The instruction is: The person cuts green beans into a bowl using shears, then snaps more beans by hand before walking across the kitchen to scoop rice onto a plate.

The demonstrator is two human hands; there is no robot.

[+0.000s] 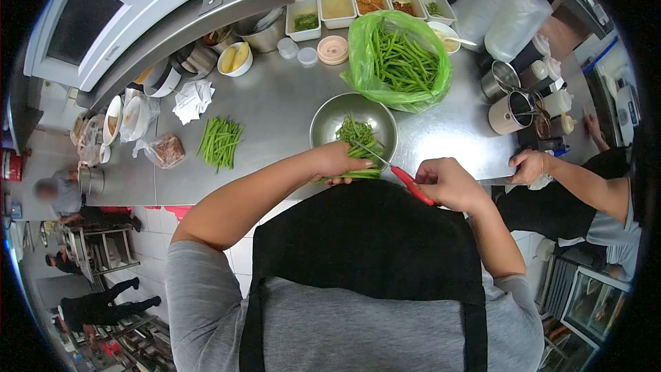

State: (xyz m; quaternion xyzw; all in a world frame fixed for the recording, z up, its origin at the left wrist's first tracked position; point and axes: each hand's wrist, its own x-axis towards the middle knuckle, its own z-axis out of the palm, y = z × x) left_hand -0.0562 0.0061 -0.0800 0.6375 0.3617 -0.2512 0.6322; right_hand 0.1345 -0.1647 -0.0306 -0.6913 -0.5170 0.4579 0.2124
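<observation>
My left hand [333, 160] is closed around a bunch of green beans [361, 174] at the near rim of a steel bowl [321, 127]. A small knife [412, 184] with a red handle is in my right hand [447, 182]; its thin blade lies across the beans over the bowl. Short cut green pieces [354, 131] lie inside the bowl. Just behind it stands a green plastic bag [359, 72] full of whole beans [406, 58]. To the left, a neat pile of green beans [219, 142] rests on the steel counter [275, 107].
White containers of food [337, 8] line the back. On the left are crumpled paper [193, 100], a white bowl [235, 60] with yellow pieces and a bagged reddish food [166, 150]. Steel pots [510, 111] and bottles stand at right, where another person's hand [530, 166] touches the counter edge.
</observation>
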